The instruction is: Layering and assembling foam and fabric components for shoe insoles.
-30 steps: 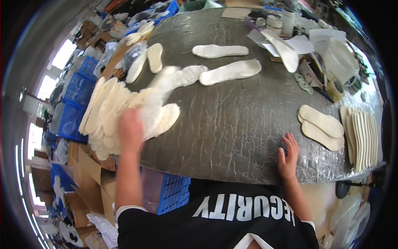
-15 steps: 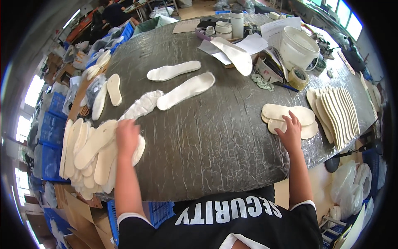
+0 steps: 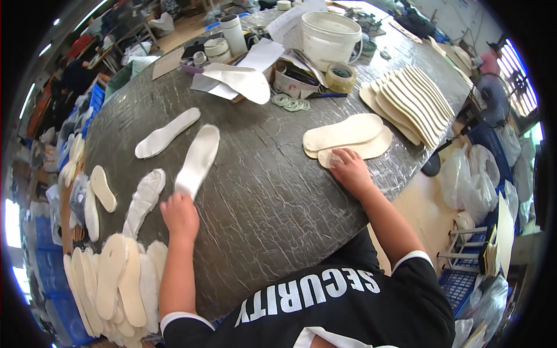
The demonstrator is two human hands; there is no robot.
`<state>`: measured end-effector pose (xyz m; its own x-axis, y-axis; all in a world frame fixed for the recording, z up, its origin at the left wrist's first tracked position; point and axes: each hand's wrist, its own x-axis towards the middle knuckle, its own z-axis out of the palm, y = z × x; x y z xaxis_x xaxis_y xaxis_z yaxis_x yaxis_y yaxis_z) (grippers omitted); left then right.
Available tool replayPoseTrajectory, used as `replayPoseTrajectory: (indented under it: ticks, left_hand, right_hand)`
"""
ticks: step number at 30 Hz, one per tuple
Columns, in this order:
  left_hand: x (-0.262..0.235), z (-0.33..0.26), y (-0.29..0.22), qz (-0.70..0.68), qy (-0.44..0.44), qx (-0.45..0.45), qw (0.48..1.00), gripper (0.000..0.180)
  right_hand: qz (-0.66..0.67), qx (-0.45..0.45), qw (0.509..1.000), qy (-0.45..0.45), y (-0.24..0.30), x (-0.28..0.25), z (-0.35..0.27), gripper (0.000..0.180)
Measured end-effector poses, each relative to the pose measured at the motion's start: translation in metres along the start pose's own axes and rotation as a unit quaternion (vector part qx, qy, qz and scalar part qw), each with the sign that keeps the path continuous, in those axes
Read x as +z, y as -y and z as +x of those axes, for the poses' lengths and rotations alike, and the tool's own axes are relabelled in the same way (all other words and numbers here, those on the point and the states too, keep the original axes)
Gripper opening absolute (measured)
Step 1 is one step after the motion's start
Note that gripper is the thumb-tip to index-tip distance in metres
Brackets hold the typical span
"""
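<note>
My left hand [image 3: 181, 217] is closed on the near end of a white fleecy insole [image 3: 200, 155], which lies slanting away over the dark table. The fingers of my right hand [image 3: 350, 173] curl over the near edge of a cream insole [image 3: 371, 148]. Another cream insole [image 3: 343, 132] overlaps that one on its far side. Left of my left hand rests a crumpled white fleecy insole [image 3: 144, 200], and a flatter white insole [image 3: 168, 133] lies farther off. A heap of insoles [image 3: 113, 278] sits at the table's near left edge.
A fanned stack of cream insoles [image 3: 409, 104] stands at the right. Across the back are a white bucket [image 3: 331, 40], a tape roll [image 3: 340, 78], pale green rings [image 3: 290, 103], papers and a white flask [image 3: 233, 35]. Two more insoles [image 3: 101, 191] lie at the left edge.
My view has turned, so the table appears shifted left. My left hand has gone from beside the heap to the white fleecy insole. My right hand has moved to the cream pair's near edge.
</note>
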<state>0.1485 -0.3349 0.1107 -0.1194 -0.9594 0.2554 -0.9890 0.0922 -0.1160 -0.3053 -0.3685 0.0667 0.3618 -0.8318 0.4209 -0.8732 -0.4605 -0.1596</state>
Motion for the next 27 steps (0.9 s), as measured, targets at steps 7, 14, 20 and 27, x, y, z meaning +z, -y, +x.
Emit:
replayPoseTrajectory:
  ticks: [7,14,20,27]
  left_hand:
    - [-0.067,-0.124,-0.056,-0.136,0.069,0.046,0.987,0.018]
    - [-0.1,-0.191,-0.061,-0.11,0.094,-0.027,0.989,0.02]
    - [-0.099,-0.199,-0.071,-0.104,0.062,-0.047,0.992,0.018]
    - [-0.083,-0.203,-0.059,-0.189,0.047,-0.096,0.976,0.012]
  right_hand:
    - [-0.006,-0.06,0.998,-0.013,0.027,-0.01,-0.016,0.011]
    - [-0.021,-0.057,0.996,-0.07,0.124,-0.041,-0.01,0.019]
    - [0.367,0.107,0.909,0.165,0.177,0.008,0.048,0.024]
    - [0.385,0.167,0.885,0.204,0.159,0.002,0.041,0.017]
